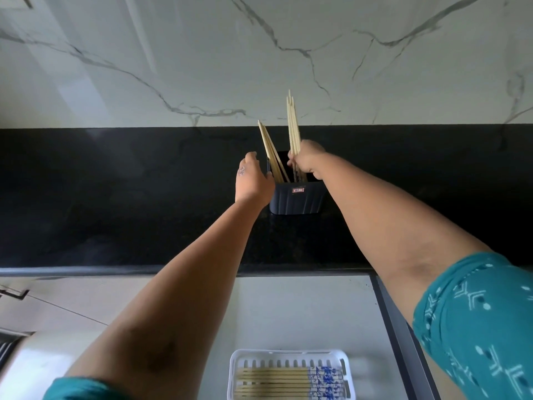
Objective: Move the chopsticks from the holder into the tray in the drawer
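A dark ribbed holder (295, 200) stands on the black counter near the back wall. My right hand (310, 160) is closed around a bundle of pale chopsticks (292, 122) that stick up out of the holder's right side. A few more chopsticks (269, 151) lean to the left inside the holder. My left hand (253, 179) grips the holder's left side. Below, in the open drawer, a white slotted tray (290, 356) holds several chopsticks with blue patterned ends (288, 382), laid flat.
The black counter (115, 197) runs left to right, with a marble wall (202, 59) behind it. The open drawer's pale floor (302, 313) lies below the counter edge, and its dark side rail (403, 327) is on the right.
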A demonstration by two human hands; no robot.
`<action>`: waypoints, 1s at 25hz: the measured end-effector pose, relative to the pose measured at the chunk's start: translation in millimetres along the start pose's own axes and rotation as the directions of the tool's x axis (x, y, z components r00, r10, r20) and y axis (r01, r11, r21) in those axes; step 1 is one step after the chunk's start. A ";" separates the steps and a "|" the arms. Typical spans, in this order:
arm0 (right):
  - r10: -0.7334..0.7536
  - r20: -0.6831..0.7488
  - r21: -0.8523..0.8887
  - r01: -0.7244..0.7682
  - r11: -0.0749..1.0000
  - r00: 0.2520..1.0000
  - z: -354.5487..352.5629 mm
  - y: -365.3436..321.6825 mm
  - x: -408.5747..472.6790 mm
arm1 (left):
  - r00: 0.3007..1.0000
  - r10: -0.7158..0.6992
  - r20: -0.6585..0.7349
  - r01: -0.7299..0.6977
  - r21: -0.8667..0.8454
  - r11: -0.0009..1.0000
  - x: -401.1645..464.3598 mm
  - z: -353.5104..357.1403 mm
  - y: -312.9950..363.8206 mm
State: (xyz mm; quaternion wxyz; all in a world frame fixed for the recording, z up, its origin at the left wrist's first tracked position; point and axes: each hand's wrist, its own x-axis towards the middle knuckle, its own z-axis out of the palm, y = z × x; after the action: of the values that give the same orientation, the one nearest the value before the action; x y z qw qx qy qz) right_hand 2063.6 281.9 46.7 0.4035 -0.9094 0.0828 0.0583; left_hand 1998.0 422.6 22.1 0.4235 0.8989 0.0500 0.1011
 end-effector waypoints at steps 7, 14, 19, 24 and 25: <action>-0.072 -0.296 0.630 0.252 0.735 0.952 -48.2 -20.2 -74.5 | 0.971 0.199 -0.136 -0.213 -0.101 0.972 -63.6 2.3 38.1; 0.070 0.074 0.885 -0.098 0.456 0.995 -25.2 65.4 -192.4 | 0.891 0.269 0.365 -0.218 -0.175 0.960 -147.0 10.3 21.3; 0.264 0.289 0.917 -0.345 0.200 0.920 14.9 123.7 -232.9 | 0.707 -0.037 0.706 0.385 -0.340 0.858 -207.8 24.4 -13.5; 0.310 0.321 0.909 -0.383 0.164 0.895 61.0 155.8 -273.4 | 0.583 -0.160 0.796 0.547 -0.240 0.802 -255.4 29.2 -42.9; 0.277 0.364 0.895 -0.416 0.161 0.889 65.2 159.8 -280.0 | 0.533 -0.162 0.831 0.583 -0.222 0.782 -262.1 26.8 -51.2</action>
State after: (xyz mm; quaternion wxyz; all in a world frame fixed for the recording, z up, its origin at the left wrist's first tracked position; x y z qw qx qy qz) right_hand 1755.2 253.8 -64.2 0.8493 -0.4240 0.2826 0.1383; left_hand 1748.4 389.0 -70.6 0.6200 0.6841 0.0345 -0.3826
